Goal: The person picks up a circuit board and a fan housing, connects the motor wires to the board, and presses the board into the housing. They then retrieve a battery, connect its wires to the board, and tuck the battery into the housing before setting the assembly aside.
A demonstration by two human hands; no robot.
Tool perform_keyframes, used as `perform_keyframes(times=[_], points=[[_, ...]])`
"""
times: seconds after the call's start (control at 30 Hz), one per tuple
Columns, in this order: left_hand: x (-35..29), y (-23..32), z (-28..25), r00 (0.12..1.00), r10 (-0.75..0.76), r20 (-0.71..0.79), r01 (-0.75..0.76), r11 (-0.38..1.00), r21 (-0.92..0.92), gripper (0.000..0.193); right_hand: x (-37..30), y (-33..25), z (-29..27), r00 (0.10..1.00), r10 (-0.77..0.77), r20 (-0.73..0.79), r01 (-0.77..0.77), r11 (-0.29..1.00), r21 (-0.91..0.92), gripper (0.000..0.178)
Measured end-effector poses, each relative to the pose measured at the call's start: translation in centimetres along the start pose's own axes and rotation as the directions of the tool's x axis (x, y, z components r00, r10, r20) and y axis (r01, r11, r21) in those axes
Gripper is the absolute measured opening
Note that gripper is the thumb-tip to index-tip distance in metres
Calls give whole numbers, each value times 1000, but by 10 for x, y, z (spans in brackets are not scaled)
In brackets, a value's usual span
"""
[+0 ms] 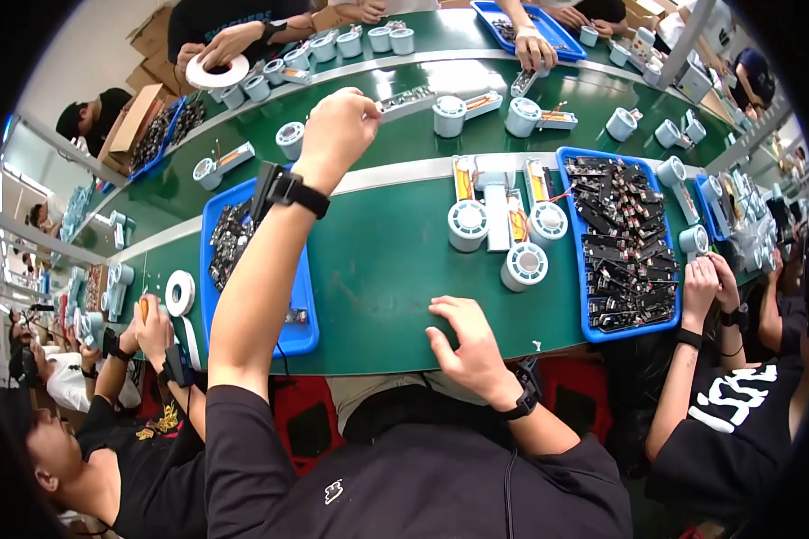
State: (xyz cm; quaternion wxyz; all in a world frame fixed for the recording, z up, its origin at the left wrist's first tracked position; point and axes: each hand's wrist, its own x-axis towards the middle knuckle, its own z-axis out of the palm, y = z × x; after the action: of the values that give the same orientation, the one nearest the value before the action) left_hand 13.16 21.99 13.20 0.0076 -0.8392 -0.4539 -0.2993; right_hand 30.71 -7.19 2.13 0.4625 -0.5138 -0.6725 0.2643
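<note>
Pale casing [408,96] lies on the green counter [395,139] beyond the near rail [395,174], beside the left hand [340,130]. That grip's fingers curl inward; whether they clamp it, I cannot tell. Seemingly a reaching step, calling next for a careful pinch. The right hand [470,350] is empty, fingers apart.

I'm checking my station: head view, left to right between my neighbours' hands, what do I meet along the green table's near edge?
White ring-shaped roll, blue plastic tray of small silvery and dark parts, your bare right hand, rectangular blue plastic tray of narrow black parts.
</note>
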Motion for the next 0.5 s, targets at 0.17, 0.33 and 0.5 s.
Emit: perform_keyframes(times=[0.17, 0.33, 0.5], points=[[81, -7, 116, 965, -250, 76, 234, 956, 177, 16, 13, 11, -25, 999, -46, 0, 46, 998, 33, 24], [119, 60, 143, 963, -221, 154, 70, 757, 649, 25, 26, 32, -35, 1000, 11, -9, -10, 994, 113, 19], [139, 108, 155, 879, -229, 419, 139, 962, 236, 52, 38, 35, -29, 1000, 10, -15, -9, 995, 95, 14]])
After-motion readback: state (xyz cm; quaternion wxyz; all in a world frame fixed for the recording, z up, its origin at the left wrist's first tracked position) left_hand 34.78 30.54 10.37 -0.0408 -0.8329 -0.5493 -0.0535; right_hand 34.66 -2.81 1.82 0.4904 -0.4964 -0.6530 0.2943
